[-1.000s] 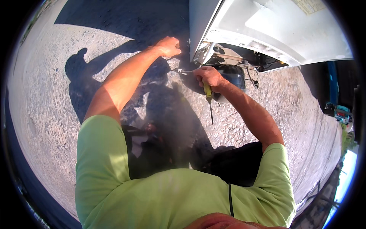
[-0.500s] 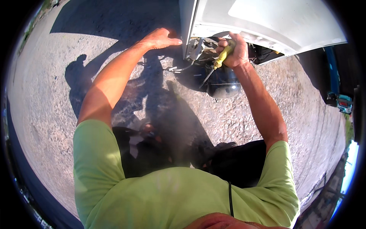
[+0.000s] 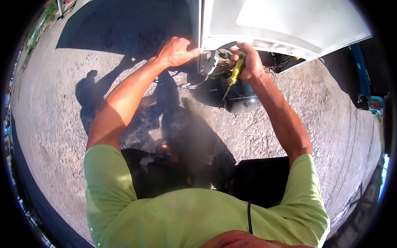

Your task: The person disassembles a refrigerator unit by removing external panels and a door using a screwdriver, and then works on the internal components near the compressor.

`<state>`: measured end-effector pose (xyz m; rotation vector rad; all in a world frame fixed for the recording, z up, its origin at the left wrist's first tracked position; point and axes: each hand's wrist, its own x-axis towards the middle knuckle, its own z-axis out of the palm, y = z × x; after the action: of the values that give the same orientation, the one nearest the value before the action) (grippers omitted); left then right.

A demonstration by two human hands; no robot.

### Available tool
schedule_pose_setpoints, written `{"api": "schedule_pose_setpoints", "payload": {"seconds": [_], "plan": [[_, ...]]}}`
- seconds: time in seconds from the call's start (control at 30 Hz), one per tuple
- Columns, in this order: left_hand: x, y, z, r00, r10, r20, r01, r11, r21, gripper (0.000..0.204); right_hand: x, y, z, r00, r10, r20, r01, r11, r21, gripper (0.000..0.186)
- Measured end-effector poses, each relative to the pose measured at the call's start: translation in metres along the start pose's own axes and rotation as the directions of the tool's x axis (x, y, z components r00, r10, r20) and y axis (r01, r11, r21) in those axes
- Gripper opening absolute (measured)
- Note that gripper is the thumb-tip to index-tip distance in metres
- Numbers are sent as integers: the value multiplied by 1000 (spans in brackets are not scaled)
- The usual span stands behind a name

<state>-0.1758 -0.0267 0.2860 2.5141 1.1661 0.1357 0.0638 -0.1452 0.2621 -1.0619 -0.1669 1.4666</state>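
Note:
My left hand (image 3: 174, 52) is open at the left lower corner of the white appliance (image 3: 281, 22), fingers bent and thumb stretched out to its edge. My right hand (image 3: 252, 64) is closed round the yellow handle of a screwdriver (image 3: 236, 71), its shaft pointing down toward me, with my fingers up at the appliance's bottom rail. Below that rail sit a black rounded compressor (image 3: 242, 103), wiring and metal parts (image 3: 211, 63), partly hidden by my right hand. A light tube or cable end (image 3: 190, 86) sticks out leftward beside the compressor.
Rough sunlit concrete ground (image 3: 58, 136) carries my shadow and the appliance's. My dark-clad knees (image 3: 260, 180) are bent below. At the right rim stand a dark shaded structure with a blue upright (image 3: 359, 70) and a teal object (image 3: 374, 105). A thin post (image 3: 60, 8) stands at the top left.
From a second ago, my right hand has risen to the appliance's bottom rail, screwdriver angled with it. My left hand has shifted right onto the corner. The view has shifted slightly.

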Motion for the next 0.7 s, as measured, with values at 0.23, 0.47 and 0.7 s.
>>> {"api": "schedule_pose_setpoints", "payload": {"seconds": [0.23, 0.47, 0.7], "plan": [[7, -19, 11, 999, 16, 42, -13, 998, -69, 54, 0, 4, 4, 998, -30, -53, 24, 994, -104, 28], [3, -14, 16, 1000, 3, -9, -4, 988, -157, 46, -6, 1, 14, 991, -5, -137, -9, 994, -106, 23], [2, -5, 13, 998, -40, 38, 46, 983, -180, 47, -5, -2, 11, 994, -9, -106, -10, 984, -180, 23]]}}
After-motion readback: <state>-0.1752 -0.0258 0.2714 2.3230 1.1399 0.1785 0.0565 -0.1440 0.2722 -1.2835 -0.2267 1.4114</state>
